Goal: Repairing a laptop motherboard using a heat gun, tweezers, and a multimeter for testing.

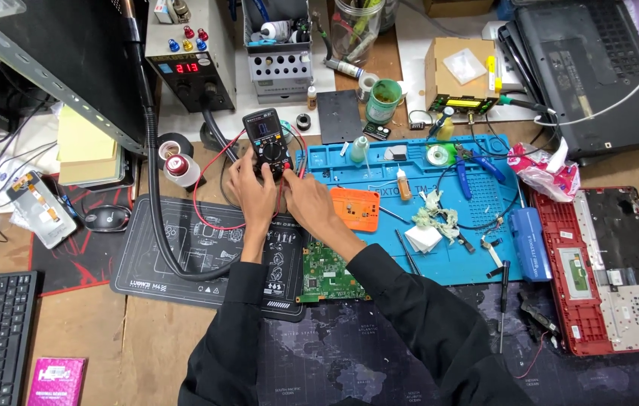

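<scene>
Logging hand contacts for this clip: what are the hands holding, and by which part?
Both hands, left hand and right hand, grip the black multimeter at its lower end, around the dial; the exact finger placement cannot be told.

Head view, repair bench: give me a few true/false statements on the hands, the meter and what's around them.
1. Both hands, left hand and right hand, are at the black handheld multimeter with red trim. True.
2. The green bare circuit board lies on the blue silicone work mat. False: it lies beside the mat's lower left corner, under the right forearm.
3. The orange square plastic case sits on the blue mat, just right of the right hand. True.
4. The black computer mouse is under the left hand. False: it lies well to the left, untouched.
</scene>
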